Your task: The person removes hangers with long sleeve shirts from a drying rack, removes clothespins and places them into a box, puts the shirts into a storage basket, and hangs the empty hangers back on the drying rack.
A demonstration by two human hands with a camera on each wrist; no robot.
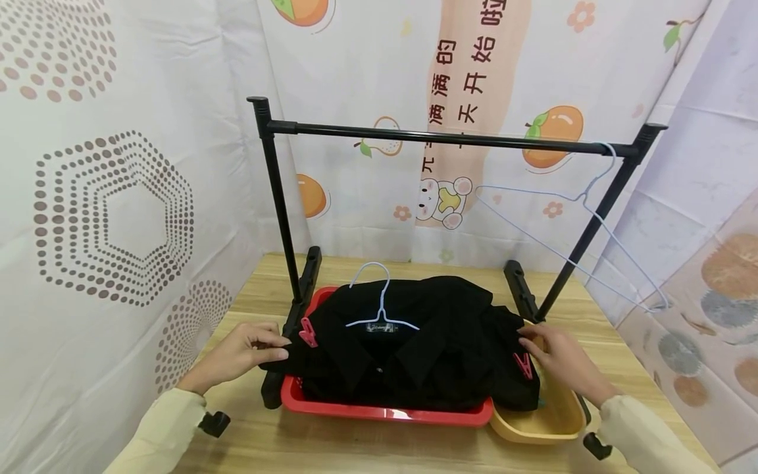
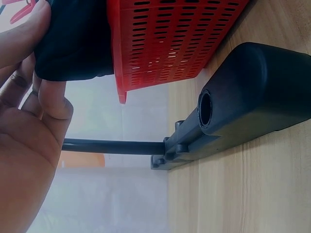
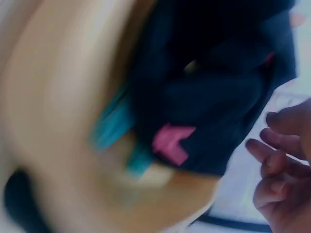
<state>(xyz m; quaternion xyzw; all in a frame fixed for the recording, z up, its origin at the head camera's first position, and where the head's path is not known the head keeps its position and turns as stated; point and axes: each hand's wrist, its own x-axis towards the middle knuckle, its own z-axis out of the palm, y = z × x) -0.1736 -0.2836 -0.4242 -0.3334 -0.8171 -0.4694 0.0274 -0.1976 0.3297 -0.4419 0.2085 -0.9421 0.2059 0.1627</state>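
Note:
A black collared shirt (image 1: 450, 342) lies over the red basket (image 1: 391, 413), its right end spilling across the yellow basket (image 1: 562, 415). A pale blue hanger (image 1: 381, 309) sits in it, hook up at the neck. My left hand (image 1: 245, 352) pinches the sleeve end at the left; the folded black cloth (image 2: 75, 41) lies between thumb and fingers. Beside the other sleeve is my right hand (image 1: 556, 359); the right wrist view shows its loosely bent fingers (image 3: 274, 160) apart from the cloth. Pink clothespins lie on the shirt, one near each hand (image 1: 307, 332).
A black rack's crossbar (image 1: 444, 137) spans behind the baskets, its feet (image 1: 521, 289) on the wooden table (image 1: 355, 454). Another blue hanger (image 1: 583, 197) hangs at its right end. Teal clothespins (image 3: 114, 119) lie in the yellow basket. Patterned curtains surround the table.

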